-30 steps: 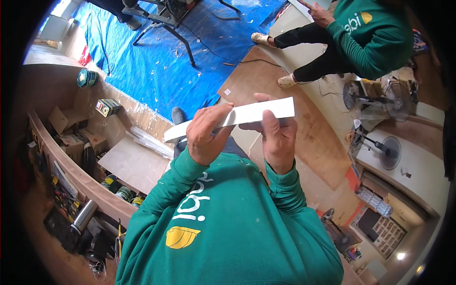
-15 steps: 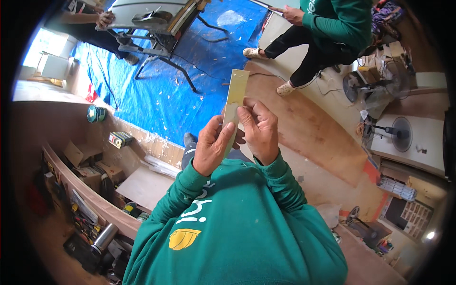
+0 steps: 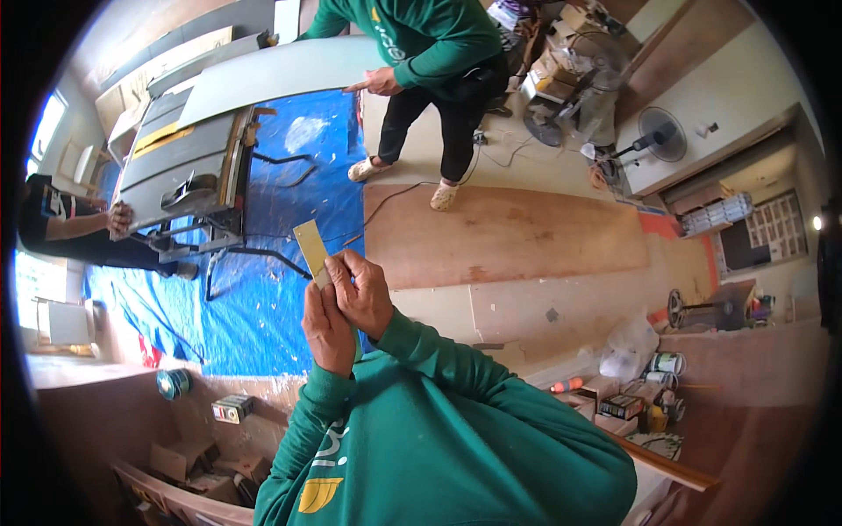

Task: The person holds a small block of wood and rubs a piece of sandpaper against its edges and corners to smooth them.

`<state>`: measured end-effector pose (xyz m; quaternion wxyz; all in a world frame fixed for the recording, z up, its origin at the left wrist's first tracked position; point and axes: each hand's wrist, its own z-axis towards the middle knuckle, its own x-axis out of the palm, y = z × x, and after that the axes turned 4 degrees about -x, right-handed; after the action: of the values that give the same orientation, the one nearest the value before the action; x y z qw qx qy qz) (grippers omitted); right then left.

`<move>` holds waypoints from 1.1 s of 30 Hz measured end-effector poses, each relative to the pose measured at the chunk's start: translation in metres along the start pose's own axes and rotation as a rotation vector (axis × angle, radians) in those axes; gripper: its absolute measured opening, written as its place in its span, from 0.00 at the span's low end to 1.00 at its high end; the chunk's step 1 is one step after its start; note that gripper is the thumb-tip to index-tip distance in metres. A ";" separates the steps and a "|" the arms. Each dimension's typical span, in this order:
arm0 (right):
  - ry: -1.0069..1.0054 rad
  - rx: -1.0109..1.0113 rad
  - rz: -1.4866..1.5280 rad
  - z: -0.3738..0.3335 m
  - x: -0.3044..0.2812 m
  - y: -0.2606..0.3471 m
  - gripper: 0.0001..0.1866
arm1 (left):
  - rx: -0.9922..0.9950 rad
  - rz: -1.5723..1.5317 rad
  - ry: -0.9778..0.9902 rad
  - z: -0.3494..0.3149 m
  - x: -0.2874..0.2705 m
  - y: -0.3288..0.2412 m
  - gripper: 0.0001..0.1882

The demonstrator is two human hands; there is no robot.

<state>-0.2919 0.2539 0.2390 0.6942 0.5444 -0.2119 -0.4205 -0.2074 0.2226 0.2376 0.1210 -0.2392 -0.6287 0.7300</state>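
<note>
A flat, narrow yellowish strip (image 3: 310,243) stands up out of my two hands, its upper end bare and its lower part covered by my fingers. My left hand (image 3: 328,331) is closed around the lower part, thumb upward. Just above and to the right, my right hand (image 3: 361,289) pinches the same strip between thumb and fingers. Both hands touch each other in front of my green sweatshirt (image 3: 456,430). What the strip is made of I cannot tell.
Ahead left stands a table saw (image 3: 167,175) on a blue tarp (image 3: 263,337); one person grips its edge. Another person in green holds a large pale panel (image 3: 281,74) over it. A brown plywood sheet (image 3: 509,232) lies on the floor. A fan (image 3: 660,134) stands right.
My view has swung, so the saw and both people show more fully. The strip now leans left, and my right hand has come closer over my left. The pale panel has come into view.
</note>
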 end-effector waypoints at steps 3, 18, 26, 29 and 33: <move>0.010 0.041 -0.030 0.003 0.007 -0.012 0.15 | -0.026 0.008 0.069 0.006 -0.010 0.012 0.09; -0.082 0.107 0.062 -0.014 0.022 0.003 0.12 | 0.014 0.050 0.097 0.005 -0.024 0.008 0.13; 0.051 0.139 0.214 -0.019 0.038 0.001 0.11 | 0.002 -0.072 0.064 0.015 -0.045 0.006 0.11; 0.142 0.172 0.296 -0.023 0.041 0.019 0.10 | -0.075 -0.121 0.033 0.003 -0.053 0.041 0.12; -0.001 0.148 0.139 -0.025 0.042 0.020 0.10 | -0.111 -0.108 0.050 -0.007 -0.049 0.007 0.13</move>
<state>-0.2432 0.2353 0.2426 0.6796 0.5780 -0.2800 -0.3546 -0.1607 0.2040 0.2394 0.1623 -0.2297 -0.6770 0.6801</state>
